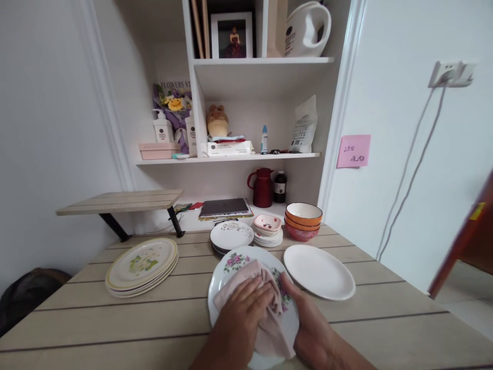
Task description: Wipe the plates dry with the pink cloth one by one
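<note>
A white plate with pink flowers (231, 263) lies on the wooden table (77, 313) right in front of me. A pink cloth (271, 331) is bunched on top of it. My left hand (241, 318) lies flat on the cloth, fingers stretched out and pressing it onto the plate. My right hand (310, 329) rests at the plate's right rim, its thumb against the cloth and its fingers curled around the edge.
A stack of flowered plates (141, 266) sits at the left. A white oval plate (319, 271) lies to the right. Behind are smaller plates (231, 235), a small dish stack (267, 231) and stacked orange bowls (303, 221). Shelves with a red jug (263, 187) stand at the back.
</note>
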`<state>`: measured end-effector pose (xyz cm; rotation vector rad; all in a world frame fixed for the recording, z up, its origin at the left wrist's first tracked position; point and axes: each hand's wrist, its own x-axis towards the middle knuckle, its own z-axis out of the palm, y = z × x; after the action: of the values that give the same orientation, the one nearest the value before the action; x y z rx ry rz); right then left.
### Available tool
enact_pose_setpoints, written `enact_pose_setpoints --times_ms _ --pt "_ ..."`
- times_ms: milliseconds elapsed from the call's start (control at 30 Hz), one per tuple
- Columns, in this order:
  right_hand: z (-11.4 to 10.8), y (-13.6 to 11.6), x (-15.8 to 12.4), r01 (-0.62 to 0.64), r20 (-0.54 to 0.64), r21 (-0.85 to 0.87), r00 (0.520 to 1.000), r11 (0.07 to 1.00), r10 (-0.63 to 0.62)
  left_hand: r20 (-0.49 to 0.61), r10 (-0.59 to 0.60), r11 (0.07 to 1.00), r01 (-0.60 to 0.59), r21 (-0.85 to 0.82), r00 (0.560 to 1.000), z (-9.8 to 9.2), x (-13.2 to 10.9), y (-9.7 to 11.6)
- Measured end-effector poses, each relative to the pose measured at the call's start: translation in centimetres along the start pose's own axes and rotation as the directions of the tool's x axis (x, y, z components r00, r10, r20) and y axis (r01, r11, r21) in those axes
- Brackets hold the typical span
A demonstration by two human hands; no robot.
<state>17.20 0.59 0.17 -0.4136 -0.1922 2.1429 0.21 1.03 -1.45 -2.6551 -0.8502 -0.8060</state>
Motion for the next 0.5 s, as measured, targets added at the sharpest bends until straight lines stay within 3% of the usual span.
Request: enact_pose_setpoints --times_ms 133,300,400,500 --pt "0.1 -0.1 0.0 -0.001 0.021 0.024 1.000 1.000 0.000 -0.097 0.067 0.984 -0.049 0.172 0.993 -0.9 0.4 0.2" --pt "0.4 -0.2 -0.1 -0.015 0.052 0.027 0.999 1.000 0.013 -0.210 0.054 0.930 0.028 0.367 0.976 -1.4 0.8 0.5" --pt "0.2 -0.3 0.0 -0.003 0.088 0.014 0.996 1.000 0.002 -0.190 0.034 0.912 0.047 0.407 0.981 -1.5 0.6 0.6" --pt "0.1 -0.4 0.1 0.005 0.113 -0.008 0.994 1.000 -0.004 -0.092 0.006 0.925 0.029 0.379 0.996 -1.1 0.2 0.6"
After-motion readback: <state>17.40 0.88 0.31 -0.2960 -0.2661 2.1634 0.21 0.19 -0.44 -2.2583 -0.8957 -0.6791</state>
